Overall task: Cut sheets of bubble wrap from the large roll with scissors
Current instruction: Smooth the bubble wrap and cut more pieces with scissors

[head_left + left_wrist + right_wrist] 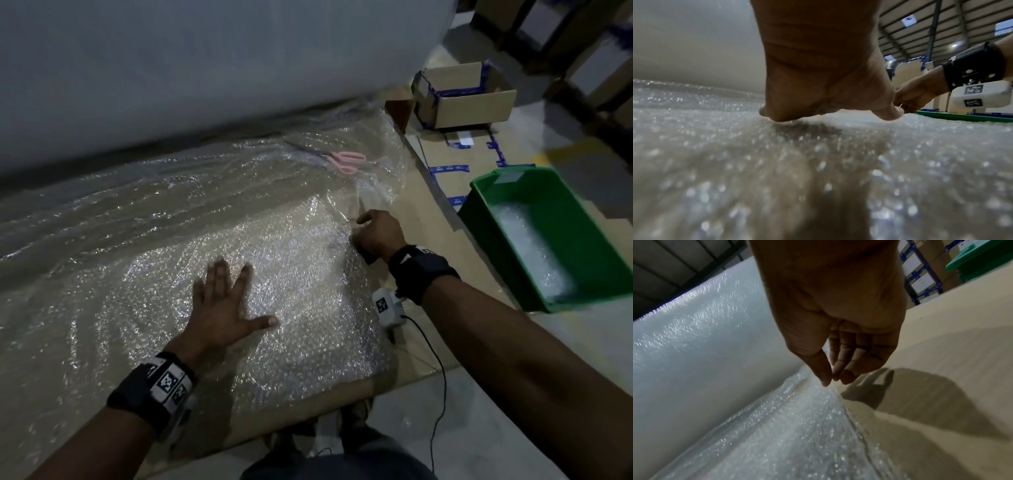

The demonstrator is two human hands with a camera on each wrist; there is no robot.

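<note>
While the left hand (219,308) lies flat w/ fingers spread, pinning the bubble wrap (291,274) mid-frame, the right hand (378,233) pinches its edge, prob. straightening; scissors (342,160) lie idle, upper centre.

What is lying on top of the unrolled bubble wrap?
Pink scissors lie on the bubble wrap; the left hand presses flat on it. What it covers beyond cardboard is unclear.

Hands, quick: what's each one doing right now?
Left hand: open, fingers spread flat on the bubble wrap.
Right hand: pinching the wrap's edge.
</note>
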